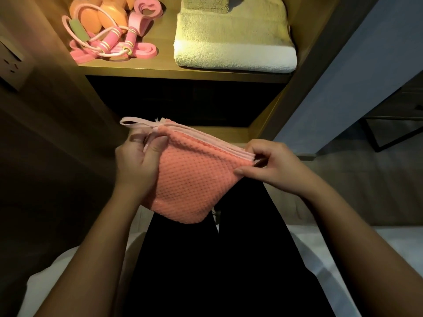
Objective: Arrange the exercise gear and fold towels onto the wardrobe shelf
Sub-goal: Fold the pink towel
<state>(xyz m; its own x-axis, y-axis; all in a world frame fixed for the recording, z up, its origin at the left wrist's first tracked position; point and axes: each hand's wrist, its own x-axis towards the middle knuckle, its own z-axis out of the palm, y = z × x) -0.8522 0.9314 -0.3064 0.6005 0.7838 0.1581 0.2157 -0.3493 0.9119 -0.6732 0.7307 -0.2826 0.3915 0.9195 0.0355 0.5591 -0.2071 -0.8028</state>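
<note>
A small coral-pink waffle towel (pixel 187 179), folded into several layers with a pale trim and a hanging loop, hangs in front of me below the shelf. My left hand (pixel 139 161) pinches its left top corner by the loop. My right hand (pixel 272 163) pinches the right corner of the stacked edges. On the lit wardrobe shelf (pixel 160 70) a folded white towel (pixel 233 42) lies at the right with a smaller folded cloth (pixel 206 4) on top. At the shelf's left lie a pink skipping rope (pixel 114 42), pink resistance bands (pixel 144 50) and orange dumbbells (pixel 107 19).
A dark open compartment (pixel 183 101) lies under the shelf. A wall socket (pixel 11 62) is on the wooden panel at the left. A grey wall or door (pixel 357 72) stands at the right. A white bed edge (pixel 320 259) flanks my dark-clothed legs.
</note>
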